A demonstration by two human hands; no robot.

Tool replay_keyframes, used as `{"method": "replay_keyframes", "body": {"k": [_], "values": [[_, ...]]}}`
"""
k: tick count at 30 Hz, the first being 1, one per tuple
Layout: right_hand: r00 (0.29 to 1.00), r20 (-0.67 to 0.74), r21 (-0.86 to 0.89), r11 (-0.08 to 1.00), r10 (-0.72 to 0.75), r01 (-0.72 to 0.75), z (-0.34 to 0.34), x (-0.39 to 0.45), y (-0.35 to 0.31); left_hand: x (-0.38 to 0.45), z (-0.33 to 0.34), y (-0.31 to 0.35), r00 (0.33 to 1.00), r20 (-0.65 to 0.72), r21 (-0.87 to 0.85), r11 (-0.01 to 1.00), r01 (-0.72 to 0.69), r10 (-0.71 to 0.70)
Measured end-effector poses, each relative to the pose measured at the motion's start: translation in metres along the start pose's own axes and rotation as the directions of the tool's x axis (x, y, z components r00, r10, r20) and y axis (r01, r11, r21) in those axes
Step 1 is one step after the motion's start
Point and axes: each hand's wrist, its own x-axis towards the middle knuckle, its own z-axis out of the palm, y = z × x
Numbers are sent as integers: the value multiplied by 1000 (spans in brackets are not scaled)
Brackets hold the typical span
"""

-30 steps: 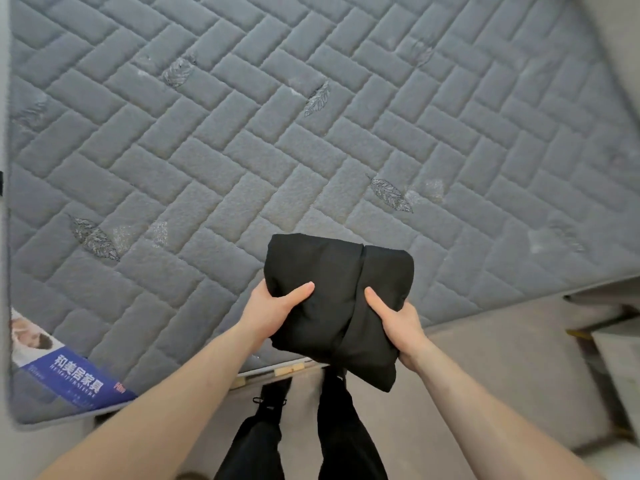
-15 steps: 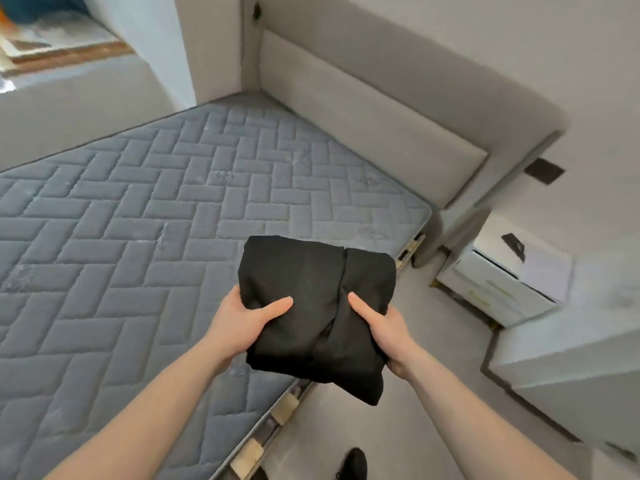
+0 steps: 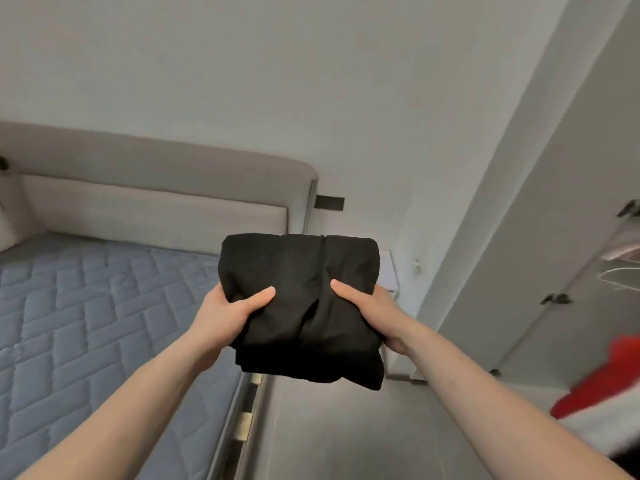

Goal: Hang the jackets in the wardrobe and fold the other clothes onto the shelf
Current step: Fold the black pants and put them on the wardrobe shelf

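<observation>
At the far left lies the bed, its blue-grey quilted mattress (image 3: pixel 86 323) bare, with a padded beige headboard (image 3: pixel 156 188) standing against the pale wall behind it. A small dark plate (image 3: pixel 329 203) sits on the wall just past the headboard's right end.

The left hand (image 3: pixel 228 315) comes up from the lower left and grips the left edge of a folded black garment (image 3: pixel 301 292), thumb pressed flat across the top of the cloth and the fingers hidden beneath it. The garment is a compact, roughly square bundle held in the air in the middle of the view, above the edge of the mattress and the grey floor (image 3: pixel 329 431) beside it, touching neither. A fold runs down its right half, and a loose corner droops at the lower right.

The right hand (image 3: pixel 375 313) clasps the bundle's right edge the same way, thumb on top, fingers tucked under. Behind it a white bedside cabinet (image 3: pixel 389 268) shows partly past the cloth.

Further right stands a pale wardrobe door (image 3: pixel 540 237), open, with dark hinges on its edge. At the far right edge, empty wire hangers (image 3: pixel 623 278) are visible inside the wardrobe, and below them a blurred red cloth (image 3: pixel 602 382) with something white under it.
</observation>
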Motion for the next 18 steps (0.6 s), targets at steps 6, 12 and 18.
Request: {"method": "replay_keyframes", "body": {"k": [6,12,18], "values": [[986,-153,36,997,-62,68,-125,1,-38,48,121,60,986,153,10,997,-76,74],[946,-314,76,991,-80,108,-220,-8,-62,87,222,102,946,301,14,991,-133,123],[872,-480,109,980,-97,169,-293,-15,-77,129,311,138,887,433,16,983,-182,157]]}}
